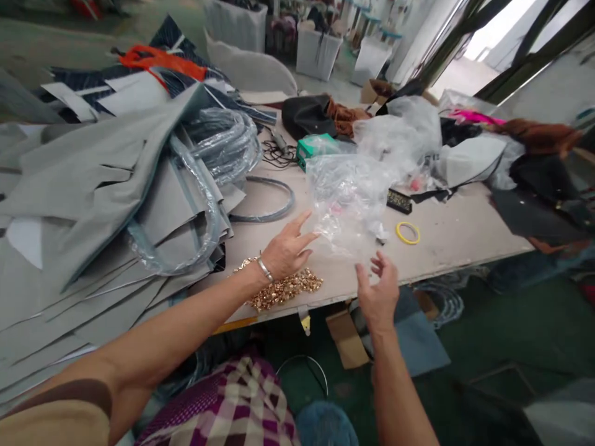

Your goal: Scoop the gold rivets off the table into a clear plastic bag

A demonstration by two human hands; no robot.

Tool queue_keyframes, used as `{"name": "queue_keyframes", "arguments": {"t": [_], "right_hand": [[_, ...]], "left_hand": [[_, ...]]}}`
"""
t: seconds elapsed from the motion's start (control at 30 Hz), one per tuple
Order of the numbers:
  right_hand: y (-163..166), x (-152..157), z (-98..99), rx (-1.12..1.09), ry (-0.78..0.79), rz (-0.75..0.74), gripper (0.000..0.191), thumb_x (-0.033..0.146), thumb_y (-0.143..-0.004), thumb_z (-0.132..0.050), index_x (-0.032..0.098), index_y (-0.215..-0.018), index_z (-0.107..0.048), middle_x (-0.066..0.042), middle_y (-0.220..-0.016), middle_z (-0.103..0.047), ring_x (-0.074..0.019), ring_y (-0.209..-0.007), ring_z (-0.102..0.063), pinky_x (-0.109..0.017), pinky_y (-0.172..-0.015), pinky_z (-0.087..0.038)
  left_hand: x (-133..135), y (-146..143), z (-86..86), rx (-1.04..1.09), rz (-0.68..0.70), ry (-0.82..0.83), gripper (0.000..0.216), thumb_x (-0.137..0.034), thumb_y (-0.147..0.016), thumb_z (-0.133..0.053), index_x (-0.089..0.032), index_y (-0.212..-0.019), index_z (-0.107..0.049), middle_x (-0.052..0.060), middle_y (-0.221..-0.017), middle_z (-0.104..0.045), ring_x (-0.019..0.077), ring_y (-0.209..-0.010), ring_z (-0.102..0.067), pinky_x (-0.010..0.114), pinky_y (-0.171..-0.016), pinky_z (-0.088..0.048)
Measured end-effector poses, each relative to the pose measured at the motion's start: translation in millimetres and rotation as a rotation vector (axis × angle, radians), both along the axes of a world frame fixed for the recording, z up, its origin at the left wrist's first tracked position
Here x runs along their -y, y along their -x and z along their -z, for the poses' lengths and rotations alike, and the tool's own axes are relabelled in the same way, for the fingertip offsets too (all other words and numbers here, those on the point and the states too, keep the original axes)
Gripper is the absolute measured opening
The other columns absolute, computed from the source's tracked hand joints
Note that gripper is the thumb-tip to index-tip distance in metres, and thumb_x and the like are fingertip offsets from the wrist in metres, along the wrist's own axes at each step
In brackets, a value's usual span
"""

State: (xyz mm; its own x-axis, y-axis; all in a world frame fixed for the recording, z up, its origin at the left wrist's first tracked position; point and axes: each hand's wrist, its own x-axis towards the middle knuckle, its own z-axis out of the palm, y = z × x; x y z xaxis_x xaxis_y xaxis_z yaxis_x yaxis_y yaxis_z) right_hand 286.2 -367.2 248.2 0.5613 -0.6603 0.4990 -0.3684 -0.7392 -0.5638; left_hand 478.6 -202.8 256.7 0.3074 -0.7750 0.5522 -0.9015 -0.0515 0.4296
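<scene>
My left hand (286, 251), with a metal bracelet at the wrist, hovers over a heap of small gold metal pieces (288, 290). Its fingers are spread and point toward a crumpled clear plastic bag (346, 192). Near the front edge of the table, my right hand (379, 290) has its fingers apart and slightly curled, with nothing seen between them. A yellow tape roll (408, 233) lies to the right, beyond this hand. Whether the left fingertips touch the bag I cannot tell.
Grey sheets (79, 179) and plastic-wrapped tubing (227, 145) are piled on the left. Behind the bag stand a green box (316, 148) and a small black tray (398, 201). Dark and brown bags lie at the back right. An open cardboard box (348, 341) is under the table's edge.
</scene>
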Motion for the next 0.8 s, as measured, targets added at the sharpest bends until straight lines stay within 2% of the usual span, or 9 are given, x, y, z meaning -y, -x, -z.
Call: {"name": "queue_keyframes", "arguments": {"t": [0.1,0.17,0.23,0.33,0.43,0.67,0.8], "right_hand": [[0,-31,61.7,-0.184,-0.028,-0.223,0.052,0.043,-0.094,-0.055,0.012,-0.134,-0.044,-0.021,-0.131,-0.052,-0.0295,-0.125,-0.048,-0.049,-0.105,-0.044],[1,-46,86.7,-0.323,-0.033,-0.343,0.063,0.048,-0.093,-0.056,0.012,-0.141,-0.037,-0.022,-0.141,-0.043,-0.0316,-0.133,-0.040,-0.052,-0.109,-0.039],[-3,-52,100.2,-0.437,-0.013,-0.397,0.078,0.058,-0.088,-0.058,0.011,-0.145,-0.031,-0.023,-0.150,-0.032,-0.0358,-0.138,-0.031,-0.056,-0.111,-0.035],[-15,-52,106.2,-0.502,0.043,-0.448,0.094,0.068,-0.080,-0.061,0.010,-0.147,-0.029,-0.025,-0.152,-0.027,-0.0402,-0.142,-0.022,-0.061,-0.112,-0.029],[-31,-51,104.9,-0.492,0.058,-0.538,0.097,0.071,-0.078,-0.062,0.010,-0.147,-0.031,-0.025,-0.152,-0.027,-0.0394,-0.142,-0.022,-0.060,-0.113,-0.029],[-75,-55,100.1,-0.424,0.109,-0.882,0.092,0.074,-0.075,-0.062,0.016,-0.143,-0.043,-0.021,-0.152,-0.030,-0.0381,-0.143,-0.020,-0.054,-0.115,-0.029],[-91,-48,97.1,-0.441,0.170,-1.044,0.066,0.064,-0.087,-0.056,0.024,-0.138,-0.051,-0.015,-0.143,-0.045,-0.0370,-0.139,-0.028,-0.055,-0.114,-0.026]], "left_hand": [[-46,2,37.0,-0.137,-0.110,-0.108,0.032,-0.027,-0.092,-0.056,-0.017,-0.121,-0.058,0.017,-0.150,-0.035,0.0275,-0.136,-0.040,0.046,-0.108,-0.044],[-82,14,56.5,-0.176,-0.228,-0.247,0.051,-0.038,-0.090,-0.059,-0.016,-0.134,-0.046,0.019,-0.150,-0.034,0.0307,-0.136,-0.039,0.050,-0.111,-0.040],[-111,26,72.8,-0.179,-0.321,-0.372,0.079,-0.050,-0.083,-0.065,-0.015,-0.145,-0.031,0.021,-0.153,-0.028,0.0351,-0.140,-0.032,0.054,-0.113,-0.035],[-128,36,90.5,-0.147,-0.411,-0.467,0.112,-0.065,-0.069,-0.073,-0.012,-0.151,-0.018,0.024,-0.154,-0.024,0.0401,-0.142,-0.025,0.057,-0.115,-0.030],[-120,37,100.9,-0.126,-0.469,-0.470,0.122,-0.067,-0.062,-0.078,-0.011,-0.151,-0.016,0.026,-0.154,-0.022,0.0423,-0.143,-0.022,0.058,-0.115,-0.028],[-94,36,115.1,-0.104,-0.396,-0.349,0.092,-0.061,-0.083,-0.061,-0.012,-0.151,-0.022,0.024,-0.152,-0.027,0.0354,-0.142,-0.028,0.051,-0.114,-0.031],[-88,36,118.2,-0.079,-0.391,-0.353,0.071,-0.054,-0.092,-0.051,-0.011,-0.146,-0.033,0.023,-0.150,-0.033,0.0311,-0.141,-0.031,0.048,-0.113,-0.034]]}}
